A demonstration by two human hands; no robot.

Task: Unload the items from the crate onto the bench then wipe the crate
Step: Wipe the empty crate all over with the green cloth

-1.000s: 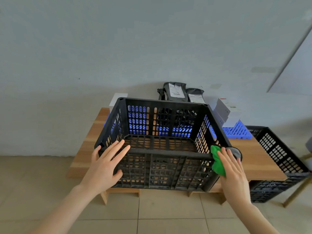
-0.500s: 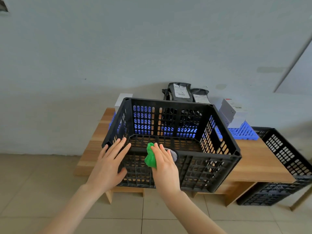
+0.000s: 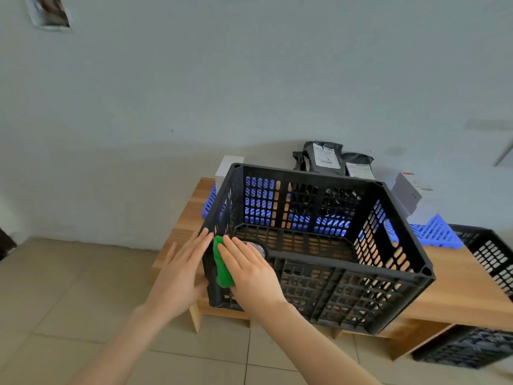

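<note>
A black slatted crate (image 3: 369, 293) stands on the wooden bench (image 3: 460, 290), with nothing visible inside it. My right hand (image 3: 249, 270) presses a green cloth (image 3: 222, 266) flat against the crate's near left corner, at the top of the front wall. My left hand (image 3: 180, 269) lies flat with fingers spread against the outside of the same corner, just left of the cloth. Behind the crate, on the bench, stand two dark pouches (image 3: 324, 158), a white box (image 3: 227, 169) and a grey-white box (image 3: 416, 194).
A blue slatted tray (image 3: 435, 232) lies behind the crate under the boxes. Another black crate (image 3: 494, 251) sits on the floor beyond the bench's right end, and one (image 3: 466, 348) under the bench. Tiled floor lies to the left and in front.
My right hand has slid the green cloth leftwards along the crate's front rim, from the right corner to the left corner. My left hand stayed on the left corner. The view shifted left.
</note>
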